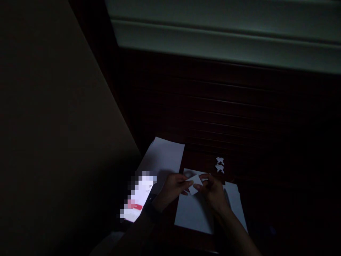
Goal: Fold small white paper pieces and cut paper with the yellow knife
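Note:
The scene is very dark. My left hand (172, 188) and my right hand (212, 192) meet over a dark table and pinch a small folded white paper piece (195, 184) between their fingertips. The piece is held just above a white sheet (193, 213) lying flat on the table. Both hands have fingers closed on the paper. My left wrist wears a dark band.
Another white sheet (163, 156) lies at the left, and a further one (236, 202) at the right under my right forearm. Two small folded paper shapes (220, 165) sit beyond. A lit phone screen (138, 199) glows at the left. A wall (53, 124) borders the left side.

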Tool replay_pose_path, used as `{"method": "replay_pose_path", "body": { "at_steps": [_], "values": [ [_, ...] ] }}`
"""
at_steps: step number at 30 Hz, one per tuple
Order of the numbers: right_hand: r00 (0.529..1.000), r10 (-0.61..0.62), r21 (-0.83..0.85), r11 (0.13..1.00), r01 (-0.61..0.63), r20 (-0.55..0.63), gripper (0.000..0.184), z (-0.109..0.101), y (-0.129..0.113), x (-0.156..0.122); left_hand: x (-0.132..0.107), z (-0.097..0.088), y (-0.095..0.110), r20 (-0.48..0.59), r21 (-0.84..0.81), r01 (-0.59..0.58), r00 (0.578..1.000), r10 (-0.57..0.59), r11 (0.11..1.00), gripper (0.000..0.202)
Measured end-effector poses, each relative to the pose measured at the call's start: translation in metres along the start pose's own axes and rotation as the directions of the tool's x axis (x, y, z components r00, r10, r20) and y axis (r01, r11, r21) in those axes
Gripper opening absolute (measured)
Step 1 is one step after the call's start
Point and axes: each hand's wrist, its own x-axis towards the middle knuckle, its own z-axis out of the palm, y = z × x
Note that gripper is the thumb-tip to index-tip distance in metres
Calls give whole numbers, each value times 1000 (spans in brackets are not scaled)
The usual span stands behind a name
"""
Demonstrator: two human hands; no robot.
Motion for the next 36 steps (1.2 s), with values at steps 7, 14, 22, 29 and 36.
{"method": "replay_pose_path", "body": {
  "at_steps": [7, 14, 22, 29, 36],
  "values": [
    [994, -8, 114, 994, -4, 105, 48, -3, -11, -5, -4, -1, 5, -64, -34, 12, 998, -14, 999, 26],
    [982, -33, 81, 997, 18, 187, 41, -3, -10, -7, -4, 1, 7, -69, -112, -63, 996, 55, 992, 21],
    [952, -38, 231, 972, -35, 304, 33, -7, -23, -10, -2, 5, 2, -202, -134, -1, 979, -26, 991, 20],
    [957, -42, 153, 988, -3, 288, 21, -11, -20, -6, -4, 4, 6, -104, -38, 10, 995, -14, 999, 20],
    [934, -167, -86, 975, 204, 316, 22, -14, -12, 0, 4, 6, -6, -13, -46, -29, 1000, 28, 999, 18]
  ]
}}
